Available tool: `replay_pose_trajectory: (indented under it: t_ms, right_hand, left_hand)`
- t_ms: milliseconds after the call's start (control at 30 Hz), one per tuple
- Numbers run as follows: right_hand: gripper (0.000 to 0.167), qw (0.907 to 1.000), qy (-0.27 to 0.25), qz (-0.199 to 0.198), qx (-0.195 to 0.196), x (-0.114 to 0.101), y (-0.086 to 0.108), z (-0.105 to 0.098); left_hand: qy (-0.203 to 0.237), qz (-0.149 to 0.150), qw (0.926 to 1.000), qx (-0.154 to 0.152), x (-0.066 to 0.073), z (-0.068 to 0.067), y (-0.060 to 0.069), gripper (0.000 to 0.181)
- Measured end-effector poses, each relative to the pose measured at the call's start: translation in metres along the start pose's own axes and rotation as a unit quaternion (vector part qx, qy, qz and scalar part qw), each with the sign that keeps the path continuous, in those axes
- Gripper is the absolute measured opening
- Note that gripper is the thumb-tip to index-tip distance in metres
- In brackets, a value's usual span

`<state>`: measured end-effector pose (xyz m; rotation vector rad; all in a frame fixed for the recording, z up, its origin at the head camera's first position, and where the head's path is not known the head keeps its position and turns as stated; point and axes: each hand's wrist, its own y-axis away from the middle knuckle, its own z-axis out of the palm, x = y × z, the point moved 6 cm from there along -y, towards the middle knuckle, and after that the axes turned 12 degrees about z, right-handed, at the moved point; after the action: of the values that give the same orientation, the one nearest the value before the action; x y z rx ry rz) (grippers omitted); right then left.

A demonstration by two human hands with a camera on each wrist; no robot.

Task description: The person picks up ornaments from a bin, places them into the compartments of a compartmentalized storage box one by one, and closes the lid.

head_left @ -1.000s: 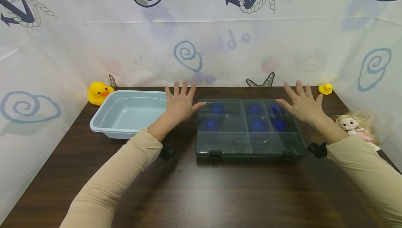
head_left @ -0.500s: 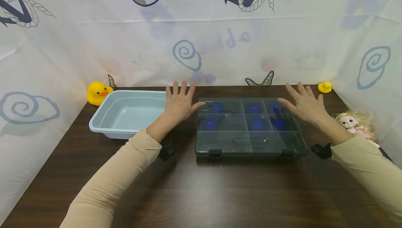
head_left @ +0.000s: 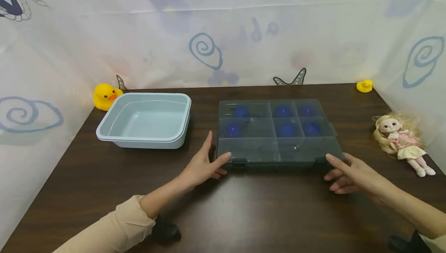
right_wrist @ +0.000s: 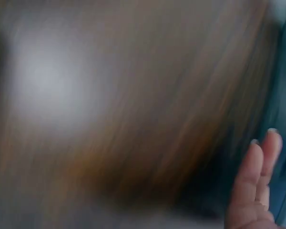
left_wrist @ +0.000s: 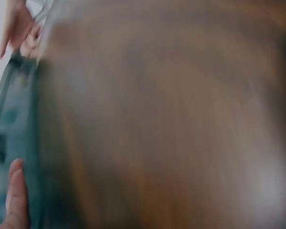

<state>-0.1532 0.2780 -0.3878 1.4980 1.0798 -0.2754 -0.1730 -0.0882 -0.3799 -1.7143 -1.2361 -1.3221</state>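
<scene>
While both hands frame the near side of a dark, see-through case (head_left: 249, 148), I see it lying flat on the brown surface (head_left: 244, 214), lid down, two latches facing the person. Its left hand neighbour, the person's left hand (head_left: 203, 166), has thumb and forefinger spread wide at the near left corner, the thumb's tip overlapping the edge. At the other corner the right hand (head_left: 357, 173) lifts its thumb towards the rim, its other fingers loosely bent below; whether either hand bears on the plastic I cannot tell. Only the head view looks down through the lid onto six blue shapes (head_left: 287, 129) in the divided compartments. It alone takes in the pale blue basin (head_left: 139, 142) left of the case, the large yellow duck (head_left: 105, 96) behind the basin's left side, the small duck (head_left: 364, 86) by the far right corner, and the blond doll (head_left: 404, 141) lying at right. The left wrist view, badly blurred, runs along the case's front to the right hand beyond; the right wrist view shows two straight fingers (right_wrist: 248, 179) close together beside the teal plastic.
</scene>
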Motion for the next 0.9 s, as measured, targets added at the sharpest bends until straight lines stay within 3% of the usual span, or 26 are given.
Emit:
replay_pose_trajectory:
  t_ms: [67, 167, 200, 267, 333, 433, 567, 700, 900]
  right_hand:
    - [0.068, 0.992, -0.114, 0.014, -0.052, -0.002, -0.004, 0.016]
    - [0.048, 0.9605, -0.26, 0.002, -0.1, -0.009, -0.012, 0.03]
    - [0.045, 0.954, -0.282, -0.007, -0.103, -0.01, -0.014, 0.033]
    - [0.054, 0.9464, -0.306, -0.014, -0.103, -0.01, -0.016, 0.036]
    - [0.068, 0.9482, -0.302, -0.019, -0.095, -0.007, -0.018, 0.038]
    - [0.081, 0.963, -0.257, -0.03, -0.075, -0.005, -0.019, 0.038]
    - [0.067, 0.9839, -0.163, -0.072, -0.008, -0.013, -0.02, 0.034]
    - [0.052, 0.986, -0.116, -0.101, 0.065, -0.016, -0.021, 0.03]
    - [0.037, 0.9853, -0.085, -0.109, 0.1, -0.015, -0.021, 0.026]
  left_hand:
    - [0.063, -0.011, 0.9976, 0.026, -0.008, 0.01, -0.002, 0.099]
    - [0.117, -0.024, 0.9901, 0.073, -0.015, 0.017, -0.005, 0.099]
    - [0.132, -0.027, 0.987, 0.088, -0.015, 0.018, -0.007, 0.098]
    - [0.16, -0.033, 0.9807, 0.108, -0.015, 0.018, -0.01, 0.096]
    - [0.179, -0.041, 0.9761, 0.116, -0.013, 0.018, -0.012, 0.094]
    - [0.195, -0.048, 0.9729, 0.115, -0.011, 0.015, -0.016, 0.093]
    - [0.2, -0.038, 0.9731, 0.107, -0.009, 0.011, -0.021, 0.091]
    - [0.203, -0.022, 0.974, 0.097, -0.01, 0.012, -0.023, 0.097]
    - [0.219, -0.014, 0.9713, 0.091, -0.013, 0.015, -0.023, 0.099]
